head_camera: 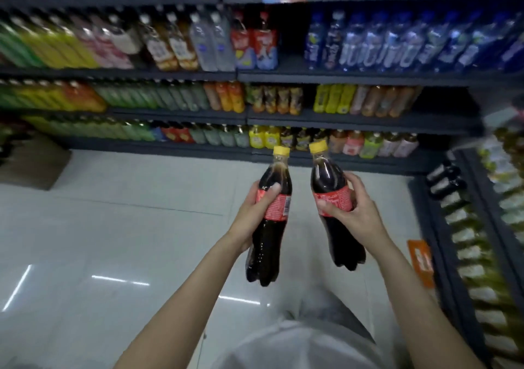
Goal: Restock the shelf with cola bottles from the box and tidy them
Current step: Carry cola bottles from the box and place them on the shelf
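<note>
I hold two cola bottles with yellow caps and red labels upright over the floor. My left hand [255,215] grips the left cola bottle [269,244] round its label. My right hand [351,210] grips the right cola bottle [329,178] round its label, a little higher and tilted slightly left. Both caps point toward the shelf [283,78] ahead. A gap shows on the upper shelf beside two red-labelled cola bottles [255,44]. The cardboard box [31,161] sits on the floor at the far left.
Rows of drink bottles fill the dark shelves ahead, with blue bottles [397,42] at the upper right. Another shelf unit [482,241] runs along the right side. An orange tag [422,261] hangs on it. Glossy pale floor tiles [113,241] lie below.
</note>
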A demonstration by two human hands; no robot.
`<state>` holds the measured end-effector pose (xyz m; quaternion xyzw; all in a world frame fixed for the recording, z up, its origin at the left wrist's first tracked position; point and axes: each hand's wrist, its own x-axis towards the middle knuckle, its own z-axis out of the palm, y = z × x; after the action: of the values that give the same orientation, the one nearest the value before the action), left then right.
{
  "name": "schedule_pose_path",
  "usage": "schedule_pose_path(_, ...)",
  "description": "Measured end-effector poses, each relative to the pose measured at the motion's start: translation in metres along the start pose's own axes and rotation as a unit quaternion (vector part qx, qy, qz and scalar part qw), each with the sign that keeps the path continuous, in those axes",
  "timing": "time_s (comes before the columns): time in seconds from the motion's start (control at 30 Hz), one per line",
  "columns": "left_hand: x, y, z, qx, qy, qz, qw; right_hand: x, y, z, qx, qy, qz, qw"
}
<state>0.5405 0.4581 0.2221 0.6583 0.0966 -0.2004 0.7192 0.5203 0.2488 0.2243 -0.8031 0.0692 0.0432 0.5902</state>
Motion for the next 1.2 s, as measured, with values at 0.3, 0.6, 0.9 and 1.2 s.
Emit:
schedule_pose_path(0.3, 0.087, 0.116, -0.181, 0.033, 0.099, 0.161, 0.981, 0.187, -0.136, 0.151, 0.037, -0.137, -0.113, 0.983)
schedule_pose_path(0.6, 0.207, 0.270, -0.335, 0.076, 0.168, 0.319, 0.930, 0.365, -0.274, 0.258, 0.120, -0.059, -0.220, 0.966)
schedule_pose_path(0.9, 0.378, 0.397, -0.411, 0.125, 0.132, 0.486, 0.855, 0.520, -0.352, 0.302, -0.013, 0.086, -0.380, 0.921)
schedule_pose_path(1.2, 0.545, 0.443, -0.418, 0.072, 0.137, 0.507, 0.848, 0.662, -0.368, 0.329, -0.069, 0.213, -0.397, 0.890)
